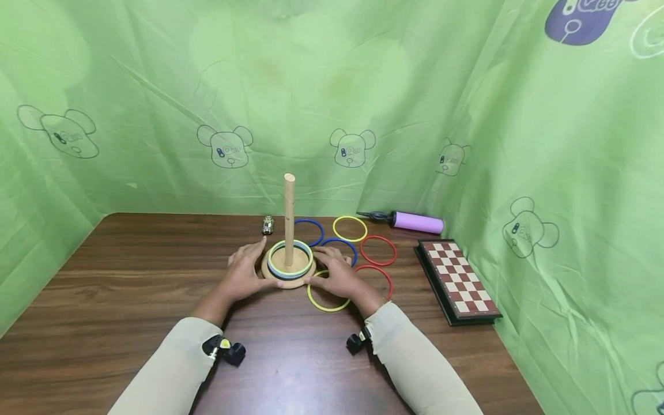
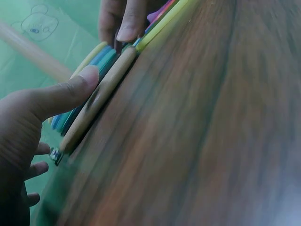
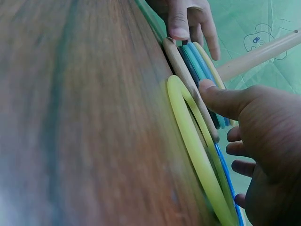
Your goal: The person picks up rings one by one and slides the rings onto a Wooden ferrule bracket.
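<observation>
While both hands (image 1: pixel 241 274) (image 1: pixel 339 278) flank the base (image 1: pixel 295 283) — rings (image 1: pixel 289 275) encircle its peg (image 1: pixel 289 222)

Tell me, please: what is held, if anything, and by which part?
Apparently the wooden base: left hand and right hand curve around opposite sides of its rim.

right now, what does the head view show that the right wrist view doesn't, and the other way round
Only the head view shows the checkered game board, purple hand pump, toy car and red rings. Only the right wrist view shows the ring stack edge-on, with a teal layer plain to see. Both show the round wooden base, its peg, the left hand, the right hand, a loose yellow ring, the wood-grain table and the green curtain.
</observation>
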